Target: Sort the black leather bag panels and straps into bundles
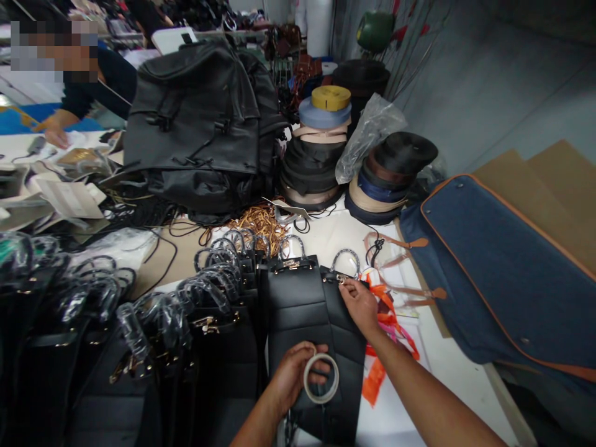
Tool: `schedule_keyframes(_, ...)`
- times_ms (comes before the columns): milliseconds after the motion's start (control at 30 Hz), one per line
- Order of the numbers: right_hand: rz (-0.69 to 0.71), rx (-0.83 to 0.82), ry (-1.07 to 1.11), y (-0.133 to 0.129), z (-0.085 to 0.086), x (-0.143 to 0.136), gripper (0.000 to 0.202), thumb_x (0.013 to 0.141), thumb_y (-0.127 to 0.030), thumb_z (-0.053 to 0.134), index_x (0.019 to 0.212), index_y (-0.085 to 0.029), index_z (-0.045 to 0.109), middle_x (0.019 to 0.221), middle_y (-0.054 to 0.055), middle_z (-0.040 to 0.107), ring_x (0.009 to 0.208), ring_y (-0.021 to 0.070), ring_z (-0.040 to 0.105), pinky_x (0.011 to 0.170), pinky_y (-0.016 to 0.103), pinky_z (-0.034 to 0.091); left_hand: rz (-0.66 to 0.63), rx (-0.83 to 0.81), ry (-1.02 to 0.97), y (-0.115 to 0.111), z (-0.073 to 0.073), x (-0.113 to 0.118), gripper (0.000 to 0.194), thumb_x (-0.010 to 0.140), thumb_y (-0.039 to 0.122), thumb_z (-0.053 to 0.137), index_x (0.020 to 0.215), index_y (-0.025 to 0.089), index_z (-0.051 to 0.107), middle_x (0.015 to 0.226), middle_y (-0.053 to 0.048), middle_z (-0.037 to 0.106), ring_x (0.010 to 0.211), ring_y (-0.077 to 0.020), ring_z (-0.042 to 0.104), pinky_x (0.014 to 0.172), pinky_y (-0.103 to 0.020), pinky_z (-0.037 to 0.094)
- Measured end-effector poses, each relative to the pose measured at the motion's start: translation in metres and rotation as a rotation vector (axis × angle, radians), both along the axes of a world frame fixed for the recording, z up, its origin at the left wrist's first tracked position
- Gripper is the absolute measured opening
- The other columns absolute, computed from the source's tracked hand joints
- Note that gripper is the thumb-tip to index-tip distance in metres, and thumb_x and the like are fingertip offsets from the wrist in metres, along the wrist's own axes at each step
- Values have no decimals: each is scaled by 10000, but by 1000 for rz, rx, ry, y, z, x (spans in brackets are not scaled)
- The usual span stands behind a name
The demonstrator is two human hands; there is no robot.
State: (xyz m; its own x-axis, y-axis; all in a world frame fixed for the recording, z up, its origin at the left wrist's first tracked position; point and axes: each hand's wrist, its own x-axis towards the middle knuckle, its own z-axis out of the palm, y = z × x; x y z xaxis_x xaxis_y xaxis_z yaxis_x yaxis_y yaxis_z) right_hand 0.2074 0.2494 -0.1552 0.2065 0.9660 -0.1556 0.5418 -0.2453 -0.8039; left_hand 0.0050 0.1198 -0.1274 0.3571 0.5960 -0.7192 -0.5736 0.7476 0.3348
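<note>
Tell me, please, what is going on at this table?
A person is working on a black handbag lying on the table. The left hand holds a tape roll over the bag's lower part, while the right hand touches the clasp by a plastic-wrapped handle. More black bags are lined up to the left, webbing rolls are stacked behind, and a blue bag lies to the right. Another person works at the far left.

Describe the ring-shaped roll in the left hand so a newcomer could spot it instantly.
Start at the row of black handbags along the table's near edge. On the rightmost bag, the left hand holds a roll of tape. It is the only pale, thin, hollow ring there; the spools farther back are bulky stacks.
</note>
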Motion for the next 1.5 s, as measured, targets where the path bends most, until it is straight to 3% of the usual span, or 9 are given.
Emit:
schedule_keyframes(467,-45,-90,102,13,-5,4,394,848,-559,547,866,-196,698,752,46,734,602,201,679,567,280,488,17,23,30,-2,8,0,139,798,234,655,835,132,570,1118,-158,691,745,-202,714,571,-275,584)
schedule_keyframes(633,-22,-83,-1,13,-11,3,389,855,-551,534,854,-203,709,712,34,726,572,186,654,555,267,445,71,23,83,-5,21,1,205,783,294,690,856,151,562,977,-96,703,656,-167,679,530,-262,566)
schedule_keyframes(800,9,-69,-129,11,-10,3,368,846,-527,534,848,-220,735,743,45,735,641,204,662,572,265,406,97,20,192,-18,35,8,289,785,410,714,864,182,554,548,19,577,454,-122,541,452,-212,472)
schedule_keyframes(933,-2,-86,-186,13,-3,2,323,845,-465,543,771,-222,742,707,62,724,667,228,661,591,281,389,139,15,189,-26,55,13,321,792,447,717,892,187,558,562,33,554,434,-105,499,446,-218,462)
schedule_keyframes(1067,3,-112,-141,17,13,3,300,834,-452,573,757,-227,755,685,60,715,674,243,670,608,294,410,172,24,193,-28,79,13,370,769,439,743,961,162,590,742,-8,609,545,-125,580,550,-281,545)
schedule_keyframes(1167,36,-100,-40,3,36,5,352,834,-508,595,911,-211,767,755,62,733,702,239,682,640,300,458,198,63,224,-29,90,12,398,757,390,752,1023,141,594,845,-48,634,652,-162,642,619,-299,557)
schedule_keyframes(1300,165,-76,125,-54,77,-4,440,873,-550,562,1077,-202,739,836,57,734,748,215,687,678,293,513,204,204,336,-32,95,13,537,691,312,825,1133,157,560,903,-34,616,713,-160,652,674,-296,551)
schedule_keyframes(1433,494,-31,276,-109,107,-22,249,820,-399,693,982,-223,762,879,37,695,736,176,664,635,252,497,180,362,379,-34,93,18,572,688,295,820,1160,160,526,887,-23,612,705,-135,618,690,-285,531)
schedule_keyframes(1500,560,11,267,-119,114,-28,154,835,-311,679,919,-213,764,865,35,678,719,162,645,622,248,470,168,407,408,-36,90,20,542,706,272,788,1162,160,517,877,-18,608,682,-118,592,681,-274,517)
